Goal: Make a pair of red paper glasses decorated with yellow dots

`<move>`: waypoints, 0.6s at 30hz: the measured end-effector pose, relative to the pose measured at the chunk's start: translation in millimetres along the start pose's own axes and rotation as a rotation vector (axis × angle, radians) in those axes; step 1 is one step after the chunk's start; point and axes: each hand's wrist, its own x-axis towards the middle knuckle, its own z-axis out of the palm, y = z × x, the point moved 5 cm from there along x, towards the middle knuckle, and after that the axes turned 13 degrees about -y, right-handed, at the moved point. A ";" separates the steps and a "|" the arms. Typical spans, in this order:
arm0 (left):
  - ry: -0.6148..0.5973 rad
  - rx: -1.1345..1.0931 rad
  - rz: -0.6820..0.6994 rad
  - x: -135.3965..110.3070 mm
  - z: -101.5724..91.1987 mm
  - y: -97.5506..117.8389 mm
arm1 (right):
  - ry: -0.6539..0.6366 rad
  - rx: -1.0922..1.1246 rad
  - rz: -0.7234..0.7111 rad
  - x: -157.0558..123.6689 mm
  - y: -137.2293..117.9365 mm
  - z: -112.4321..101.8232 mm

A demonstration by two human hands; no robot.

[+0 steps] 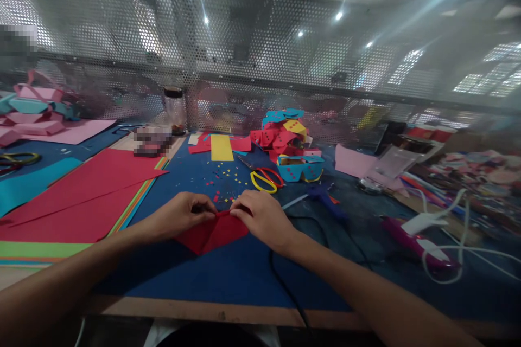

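A folded piece of red paper (214, 234) is held over the blue tabletop near the middle of the view. My left hand (185, 216) pinches its upper edge on the left, thumb and fingers together. On the right, my right hand (260, 217) pinches the same edge, a short gap from the left fingertips. A crease runs down the paper between the hands. Just beyond my fingers lie small red and yellow paper bits (222, 178). Scissors with yellow and red handles (266, 180) rest past my right hand.
Left lies a stack of coloured sheets (81, 190), red on top. Behind the scissors are folded blue, red and yellow paper pieces (285, 135). A blue glue gun (328, 200) with a black cord sits right, near a white cable (462, 227). A clear bottle (175, 111) stands by the perforated metal screen.
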 end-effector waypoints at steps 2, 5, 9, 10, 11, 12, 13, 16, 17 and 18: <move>-0.011 -0.010 0.004 0.0 1.2 -0.6 | -0.005 0.003 0.012 -0.2 1.0 -1.2; -0.012 -0.038 0.007 -0.3 0.9 -1.4 | 0.007 0.006 0.047 -0.4 4.9 -4.4; -0.015 -0.088 0.021 -0.4 -0.8 -2.5 | 0.018 -0.004 0.072 0.1 9.6 -7.4; -0.020 -0.101 0.029 -0.2 -1.0 -2.6 | 0.017 -0.009 0.068 0.4 10.1 -7.7; -0.027 -0.115 0.039 0.1 -1.0 -2.6 | 0.018 -0.015 0.064 0.5 10.7 -7.8; -0.033 -0.129 0.050 0.5 -1.1 -2.3 | 0.021 -0.021 0.059 0.7 11.2 -8.0; -0.037 -0.141 0.063 0.7 -1.3 -1.9 | 0.024 -0.025 0.055 0.7 11.9 -8.2; -0.040 -0.167 0.104 0.6 -2.1 1.7 | 0.039 -0.032 0.045 0.4 14.1 -9.1; -0.041 -0.168 0.114 0.2 -2.2 3.5 | 0.046 -0.033 0.044 0.1 14.7 -9.4; -0.045 -0.167 0.122 -0.4 -2.1 5.4 | 0.051 -0.034 0.042 -0.1 15.1 -9.6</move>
